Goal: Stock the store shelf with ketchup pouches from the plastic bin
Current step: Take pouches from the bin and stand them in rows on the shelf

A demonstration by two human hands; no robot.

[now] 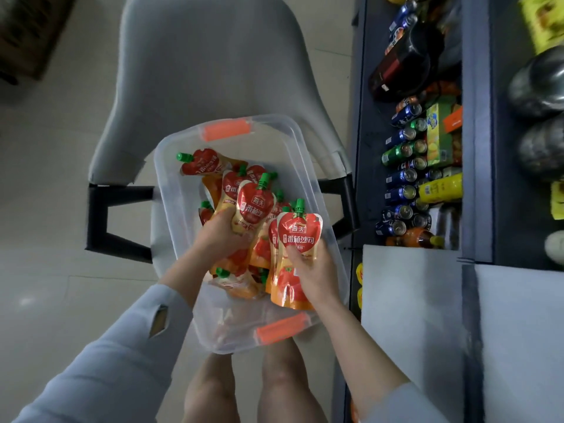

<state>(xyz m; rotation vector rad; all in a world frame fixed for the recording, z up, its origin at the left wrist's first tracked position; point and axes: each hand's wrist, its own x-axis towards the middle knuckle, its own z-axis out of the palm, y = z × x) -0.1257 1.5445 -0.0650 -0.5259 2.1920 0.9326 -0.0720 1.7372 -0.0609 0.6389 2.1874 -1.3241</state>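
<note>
A clear plastic bin [171,190] with orange handles rests on a grey chair and holds several red-and-orange ketchup pouches with green caps. My left hand [218,235] grips one upright pouch [254,206] by its lower part, over the middle of the bin. Just to the right, my right hand [311,271] holds a second pouch [300,232] upright, thumb across its front. A loose pouch [200,163] lies at the bin's far end. The store shelf [415,288] stands on the right.
The grey chair [201,71] with black legs carries the bin. The shelf unit's lower tier holds drink cans [399,175], a dark bottle [403,65] and yellow bottles. A pale bare shelf board lies near right. Tiled floor spreads to the left; my knees show below.
</note>
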